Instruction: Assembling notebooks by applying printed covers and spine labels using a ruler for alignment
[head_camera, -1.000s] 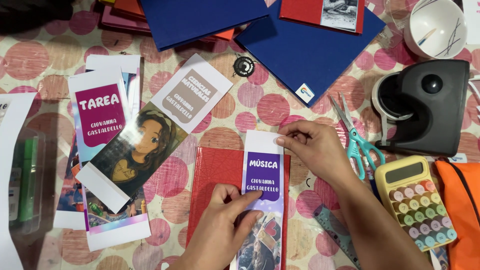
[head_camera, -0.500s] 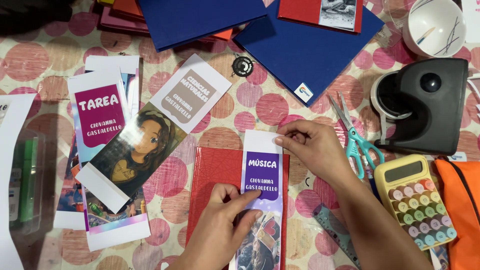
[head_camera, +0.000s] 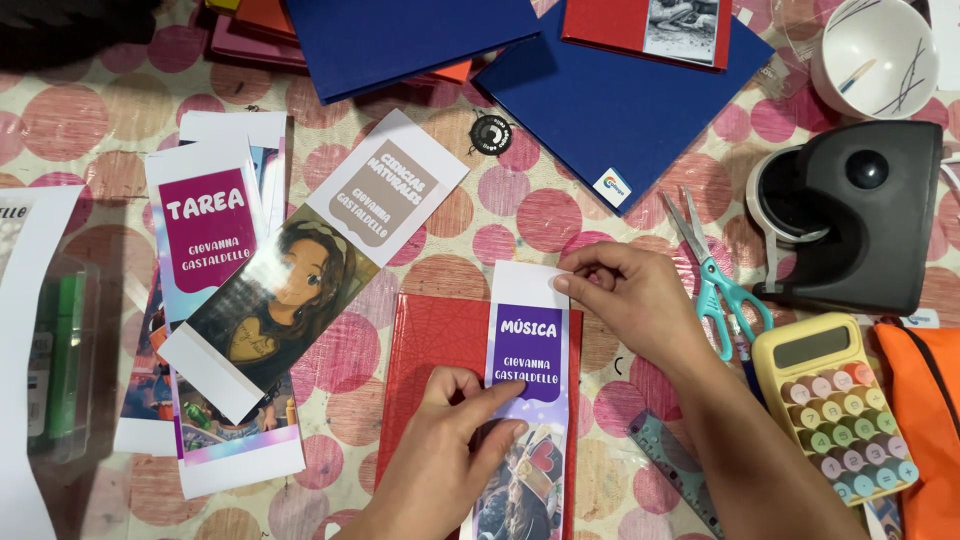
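A long printed paper strip (head_camera: 528, 330) with a purple label and a cartoon picture lies lengthwise on a red notebook (head_camera: 435, 345). My left hand (head_camera: 450, 450) presses the strip's lower middle flat with the fingers. The thumb and fingers of my right hand (head_camera: 630, 300) pinch the strip's white top right corner, just past the notebook's upper edge.
More printed strips (head_camera: 290, 280) lie at the left. Blue notebooks (head_camera: 620, 110) sit at the back, with a black tape dispenser (head_camera: 860, 210), a white cup (head_camera: 880, 55), turquoise scissors (head_camera: 715, 285), a yellow calculator (head_camera: 835, 400), a ruler (head_camera: 670, 465) and an orange pouch (head_camera: 925, 420) to the right.
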